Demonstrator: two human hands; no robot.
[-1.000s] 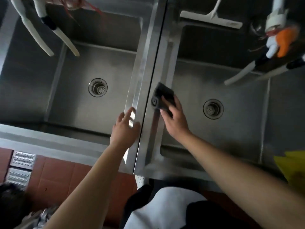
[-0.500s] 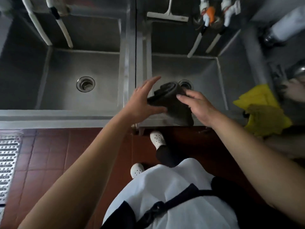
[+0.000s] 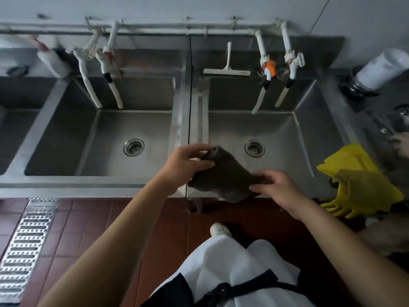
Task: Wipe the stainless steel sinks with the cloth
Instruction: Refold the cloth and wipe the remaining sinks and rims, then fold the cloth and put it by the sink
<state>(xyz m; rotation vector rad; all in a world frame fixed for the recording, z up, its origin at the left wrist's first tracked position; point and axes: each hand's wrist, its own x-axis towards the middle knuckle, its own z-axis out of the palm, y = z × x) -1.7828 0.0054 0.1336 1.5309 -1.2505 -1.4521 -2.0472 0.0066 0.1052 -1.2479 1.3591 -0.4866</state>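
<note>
A dark grey cloth [image 3: 223,176] is held in the air above the front rim of the right sink [image 3: 287,138], between both hands. My left hand [image 3: 186,165] grips its upper left end, thumb and fingers curled round the fold. My right hand [image 3: 274,187] pinches its lower right corner. The left sink [image 3: 73,142] lies beyond my left arm, its drain [image 3: 133,147] bare. The right sink's drain [image 3: 254,148] shows just past the cloth. A narrow steel divider [image 3: 188,120] separates the two basins.
White taps [image 3: 110,80] hang over the left sink and another pair [image 3: 274,72] over the right. A white squeegee [image 3: 226,69] leans on the back ledge. Yellow gloves [image 3: 358,185] lie on the right counter beside a dark-based container [image 3: 367,78]. A floor drain grate [image 3: 24,244] is at lower left.
The cloth left the divider, where my right hand pressed it. Both hands took it up and have spread it wider. The view has pulled back and up.
</note>
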